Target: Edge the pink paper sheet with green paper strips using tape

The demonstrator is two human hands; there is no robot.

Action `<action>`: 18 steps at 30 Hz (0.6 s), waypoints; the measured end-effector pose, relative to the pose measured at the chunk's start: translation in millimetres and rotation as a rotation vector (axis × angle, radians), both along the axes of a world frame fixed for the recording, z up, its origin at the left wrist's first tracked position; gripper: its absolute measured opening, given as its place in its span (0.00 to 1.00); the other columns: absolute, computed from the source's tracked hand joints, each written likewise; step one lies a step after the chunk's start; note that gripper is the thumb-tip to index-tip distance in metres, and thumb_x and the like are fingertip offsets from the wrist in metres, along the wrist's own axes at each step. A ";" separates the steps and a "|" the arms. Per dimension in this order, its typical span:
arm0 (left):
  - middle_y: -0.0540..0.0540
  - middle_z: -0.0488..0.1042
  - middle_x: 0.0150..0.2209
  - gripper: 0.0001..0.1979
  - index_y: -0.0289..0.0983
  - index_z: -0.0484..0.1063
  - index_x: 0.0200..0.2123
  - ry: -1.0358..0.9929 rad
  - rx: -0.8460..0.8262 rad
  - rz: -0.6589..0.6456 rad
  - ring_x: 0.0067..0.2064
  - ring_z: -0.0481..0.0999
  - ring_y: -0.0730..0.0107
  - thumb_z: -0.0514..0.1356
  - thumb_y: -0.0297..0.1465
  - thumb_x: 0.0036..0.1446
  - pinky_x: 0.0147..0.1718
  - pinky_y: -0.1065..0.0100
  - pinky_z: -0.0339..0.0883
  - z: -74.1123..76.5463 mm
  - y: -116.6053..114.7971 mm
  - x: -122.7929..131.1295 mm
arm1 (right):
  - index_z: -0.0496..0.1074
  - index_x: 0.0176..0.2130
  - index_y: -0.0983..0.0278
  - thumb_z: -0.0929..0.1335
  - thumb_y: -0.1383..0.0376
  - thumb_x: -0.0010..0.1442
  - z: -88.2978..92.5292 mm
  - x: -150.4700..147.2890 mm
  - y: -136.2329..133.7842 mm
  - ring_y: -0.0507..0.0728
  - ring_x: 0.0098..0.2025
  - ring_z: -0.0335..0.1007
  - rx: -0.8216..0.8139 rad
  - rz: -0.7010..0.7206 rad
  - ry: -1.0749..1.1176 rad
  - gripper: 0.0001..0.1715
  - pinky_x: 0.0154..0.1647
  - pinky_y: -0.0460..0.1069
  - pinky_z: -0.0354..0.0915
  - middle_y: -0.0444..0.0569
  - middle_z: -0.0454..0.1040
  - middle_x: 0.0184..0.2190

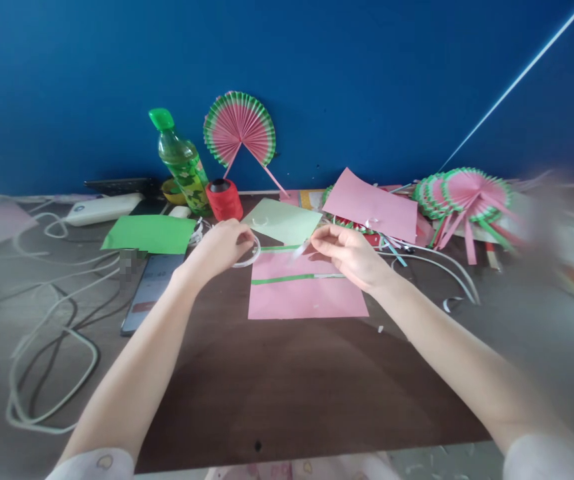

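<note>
My left hand (221, 248) is closed around a white tape roll (253, 257), whose ring shows beside the fingers. To its right, my right hand (344, 253) pinches a thin, whitish strip (301, 250), probably tape, blurred at its free end. Below and between the hands lies a pink sheet (307, 300) with green strips (281, 279) across it; part of one strip looks white. A pale green sheet (284, 221) lies just behind. Another pink sheet (374, 205) rests at an angle beyond my right hand.
A green-capped bottle (181, 160), a red thread spool (224, 200) and a pink-green paper fan (240, 127) stand near the blue wall. More fans (471, 193) lie right. A bright green sheet (149, 233), a phone (151, 290) and looped cables (89, 343) are left.
</note>
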State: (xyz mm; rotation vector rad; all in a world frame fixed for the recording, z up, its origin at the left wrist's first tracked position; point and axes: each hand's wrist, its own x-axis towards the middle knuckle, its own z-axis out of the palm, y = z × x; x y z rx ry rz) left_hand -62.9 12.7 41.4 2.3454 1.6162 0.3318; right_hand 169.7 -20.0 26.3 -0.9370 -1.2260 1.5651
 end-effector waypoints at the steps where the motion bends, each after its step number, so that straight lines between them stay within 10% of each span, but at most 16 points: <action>1: 0.46 0.75 0.38 0.12 0.37 0.73 0.34 -0.095 -0.033 -0.035 0.38 0.73 0.66 0.53 0.34 0.54 0.39 0.68 0.63 3.0 -2.1 3.5 | 0.69 0.30 0.65 0.72 0.64 0.47 -1.2 -1.0 -0.2 0.51 0.31 0.71 -0.009 -0.006 -0.014 0.10 0.41 0.52 0.68 0.44 0.73 0.26; 6: 0.50 0.77 0.38 0.14 0.39 0.73 0.37 -0.333 -0.365 -0.232 0.41 0.73 0.69 0.55 0.40 0.54 0.42 0.69 0.63 6.7 -8.8 20.9 | 0.70 0.29 0.65 0.72 0.65 0.47 -4.4 -5.0 -0.7 0.51 0.31 0.71 -0.039 -0.031 -0.020 0.08 0.43 0.52 0.67 0.44 0.73 0.27; 18: 0.51 0.73 0.30 0.10 0.36 0.70 0.32 -0.316 -0.330 -0.214 0.32 0.69 0.74 0.55 0.37 0.53 0.31 0.72 0.61 -4.3 -9.1 28.3 | 0.71 0.30 0.65 0.72 0.65 0.47 -8.1 -3.0 0.7 0.52 0.36 0.73 -0.060 -0.021 0.031 0.09 0.48 0.53 0.66 0.45 0.76 0.30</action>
